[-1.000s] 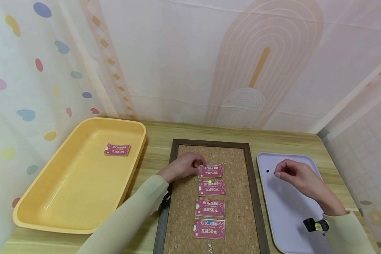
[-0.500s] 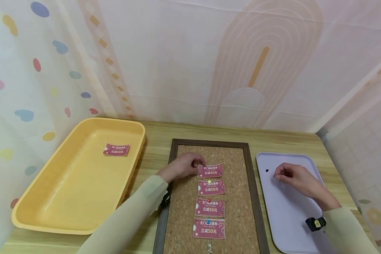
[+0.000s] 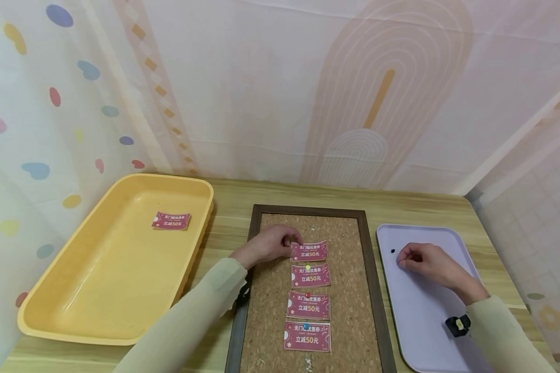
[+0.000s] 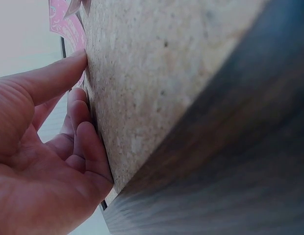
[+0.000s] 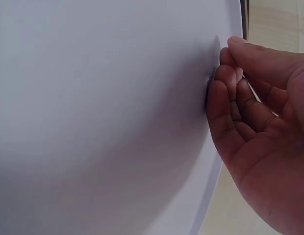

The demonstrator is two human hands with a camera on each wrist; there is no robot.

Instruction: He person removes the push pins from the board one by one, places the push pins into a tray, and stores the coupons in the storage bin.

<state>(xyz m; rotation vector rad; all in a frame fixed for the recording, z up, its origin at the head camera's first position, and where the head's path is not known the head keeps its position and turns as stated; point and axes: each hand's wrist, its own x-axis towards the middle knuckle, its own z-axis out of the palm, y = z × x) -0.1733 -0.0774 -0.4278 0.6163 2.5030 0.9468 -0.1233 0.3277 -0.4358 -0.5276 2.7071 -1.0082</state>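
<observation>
Plainly, our curled left hand [image 3: 273, 242] pinches the topmost coupon [image 3: 310, 252] by its left edge on the corkboard [image 3: 267, 305]. Our right hand [image 3: 429, 263] bends low over the lavender tray [image 3: 417, 321]; whether it grips anything, we cannot tell.

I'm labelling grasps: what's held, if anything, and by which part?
Left hand holds the top coupon on the board by its left edge; right hand: can't tell.
</observation>
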